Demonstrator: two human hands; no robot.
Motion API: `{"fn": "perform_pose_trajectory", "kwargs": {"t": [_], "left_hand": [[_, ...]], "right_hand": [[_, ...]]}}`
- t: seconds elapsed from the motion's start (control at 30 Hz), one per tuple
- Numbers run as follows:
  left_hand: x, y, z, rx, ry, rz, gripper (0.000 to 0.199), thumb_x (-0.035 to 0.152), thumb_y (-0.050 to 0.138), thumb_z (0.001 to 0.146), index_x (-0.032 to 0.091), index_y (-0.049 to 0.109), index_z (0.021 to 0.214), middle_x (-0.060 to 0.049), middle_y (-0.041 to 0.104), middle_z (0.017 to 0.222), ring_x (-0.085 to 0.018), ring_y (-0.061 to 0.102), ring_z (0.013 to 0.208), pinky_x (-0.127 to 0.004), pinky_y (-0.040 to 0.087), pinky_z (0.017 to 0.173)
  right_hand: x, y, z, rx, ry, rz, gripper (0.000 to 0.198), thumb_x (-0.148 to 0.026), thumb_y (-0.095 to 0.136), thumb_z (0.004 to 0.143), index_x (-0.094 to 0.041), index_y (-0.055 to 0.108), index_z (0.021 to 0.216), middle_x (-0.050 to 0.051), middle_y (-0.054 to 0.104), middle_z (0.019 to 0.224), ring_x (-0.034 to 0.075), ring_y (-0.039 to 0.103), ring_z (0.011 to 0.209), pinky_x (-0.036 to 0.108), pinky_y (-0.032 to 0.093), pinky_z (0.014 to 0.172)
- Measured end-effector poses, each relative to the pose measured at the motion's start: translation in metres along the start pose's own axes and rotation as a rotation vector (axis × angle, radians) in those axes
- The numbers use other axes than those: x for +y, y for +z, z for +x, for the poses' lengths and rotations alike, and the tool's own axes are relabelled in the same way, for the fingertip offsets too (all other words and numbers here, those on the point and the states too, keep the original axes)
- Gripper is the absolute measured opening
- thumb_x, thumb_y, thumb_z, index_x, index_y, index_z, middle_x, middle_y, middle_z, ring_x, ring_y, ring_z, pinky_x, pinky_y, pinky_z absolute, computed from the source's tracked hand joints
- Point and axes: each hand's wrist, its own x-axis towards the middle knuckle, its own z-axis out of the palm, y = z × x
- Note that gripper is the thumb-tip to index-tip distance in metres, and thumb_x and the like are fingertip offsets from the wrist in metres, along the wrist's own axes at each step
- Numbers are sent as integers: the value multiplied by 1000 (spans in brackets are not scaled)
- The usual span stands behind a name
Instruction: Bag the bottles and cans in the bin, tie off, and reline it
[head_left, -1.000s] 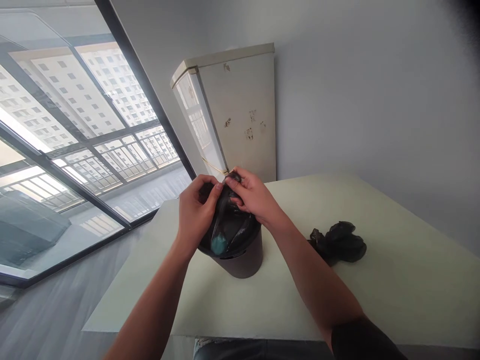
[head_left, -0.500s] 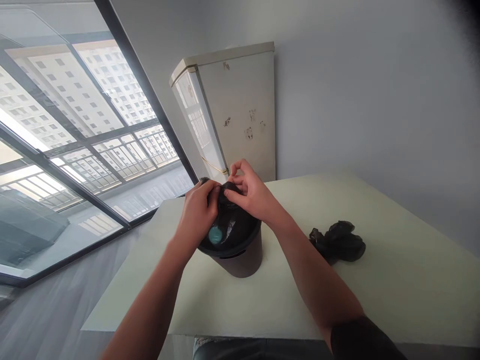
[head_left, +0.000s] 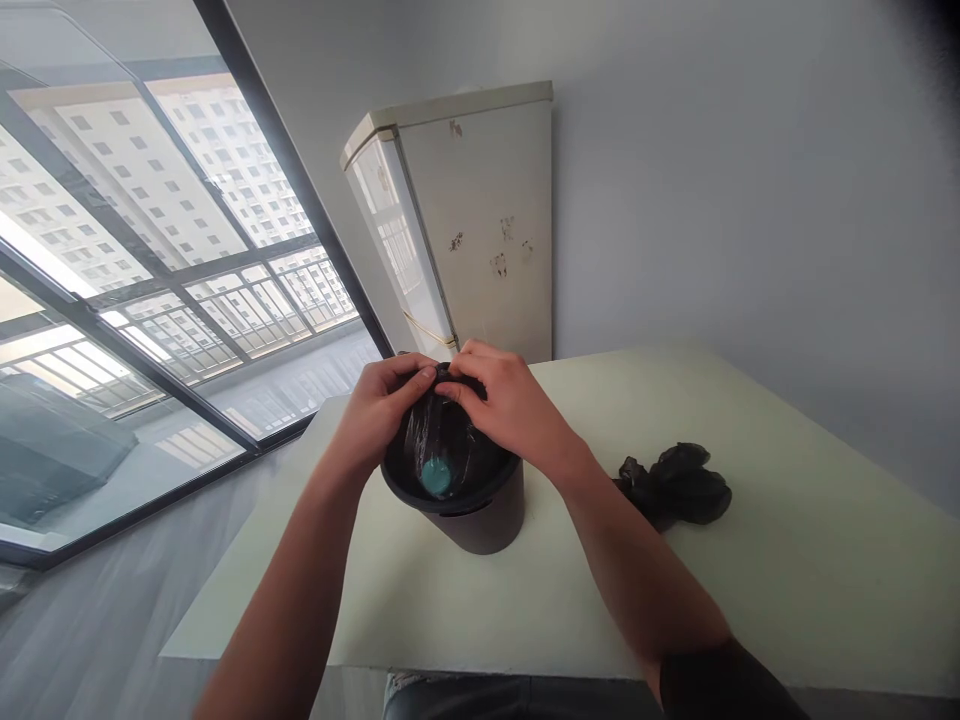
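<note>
At the near edge, a dark sleeve (head_left: 727, 680) was noted on the right forearm, and dark trousers (head_left: 472, 698) showed just beyond the edge of the pale green, flat-topped table (head_left: 750, 610). On the table stood a dark brown-grey, cylindrical bin (head_left: 487, 530) with a black rim. The thin, glossy black plastic bag (head_left: 457, 440) was located at the bin's mouth. A round teal item (head_left: 436, 477) showed at or through its film; which could not be determined.

To the right of the bin, well apart, lay a crumpled black plastic bundle (head_left: 686, 490).

Above the bin's far side, the left hand (head_left: 386, 400) grasped the bag between thumb and fingers. The grip of the right hand (head_left: 502, 395), just beside it, pinched the same bag.

Farther off stood a worn white refrigerator (head_left: 484, 190) against a plain grey wall (head_left: 735, 200). At far left was a black-framed glass door (head_left: 300, 185).
</note>
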Motion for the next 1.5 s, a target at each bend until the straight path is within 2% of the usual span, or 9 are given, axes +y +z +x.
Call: {"fn": "perform_pose_trajectory", "kwargs": {"t": [0.2, 0.47, 0.63, 0.83, 1.03, 1.13, 1.27, 1.37, 1.5], "left_hand": [[-22, -10, 5, 224, 14, 75, 32, 46, 79, 88, 20, 84, 106, -9, 80, 95, -24, 75, 90, -36, 58, 87], [-64, -40, -11, 369, -50, 418, 28, 44, 73, 92, 23, 85, 105, -5, 78, 76, -19, 72, 72, -30, 54, 68], [-37, -29, -21, 294, -12, 424, 28, 46, 72, 93, 24, 85, 105, -6, 80, 83, -21, 74, 76, -31, 57, 69], [0, 3, -15, 44, 108, 389, 36, 31, 83, 82, 26, 82, 117, -5, 81, 107, -26, 77, 93, -35, 62, 84], [6, 10, -6, 237, 155, 384, 19, 20, 74, 84, 26, 85, 98, -2, 82, 94, -25, 78, 87, -35, 65, 81], [12, 14, -10, 314, 223, 359, 15, 21, 77, 82, 26, 86, 93, -2, 82, 92, -25, 79, 87, -37, 66, 82], [22, 24, -17, 294, 299, 346, 14, 21, 76, 82, 26, 85, 93, -1, 81, 92, -24, 78, 87, -37, 66, 83], [23, 24, -23, 310, 363, 287, 23, 32, 78, 85, 25, 80, 106, -5, 79, 106, -23, 75, 93, -37, 63, 88], [-4, -4, -29, 648, 491, 188, 24, 46, 59, 100, 24, 63, 109, -5, 70, 103, -17, 66, 83, -33, 56, 81]], "right_hand": [[7, -15, -2, 58, -16, -77, 22, -23, 64, 100, -21, 63, 78, 6, 58, 121, 24, 50, 115, 41, 42, 104], [28, -58, -7, -205, 254, -139, 30, -29, 67, 95, -19, 61, 67, 4, 64, 106, 19, 57, 89, 36, 43, 80], [24, -49, -5, -57, 361, 161, 34, -44, 59, 101, -21, 57, 76, 0, 58, 72, 14, 50, 59, 31, 38, 60], [-5, -17, -4, -108, 158, 361, 26, -41, 57, 103, -22, 65, 88, 0, 65, 83, 17, 60, 79, 31, 49, 77], [-3, -21, -4, 11, 160, 206, 26, -36, 70, 95, -28, 70, 119, 3, 65, 107, 18, 60, 92, 31, 47, 81], [4, -21, -4, -184, 230, 172, 35, -45, 76, 90, -28, 72, 119, -2, 59, 83, 15, 53, 72, 30, 42, 68], [7, -9, -3, -373, 195, 261, 26, -46, 68, 95, -21, 72, 90, 0, 66, 77, 17, 59, 74, 30, 41, 67], [10, -1, 1, -228, 212, 240, 28, -40, 62, 97, -19, 69, 80, 2, 70, 79, 21, 63, 78, 32, 42, 71], [19, 0, 6, 142, 254, 348, 29, -45, 66, 93, -18, 69, 83, 5, 71, 85, 24, 65, 87, 34, 46, 77]]}}
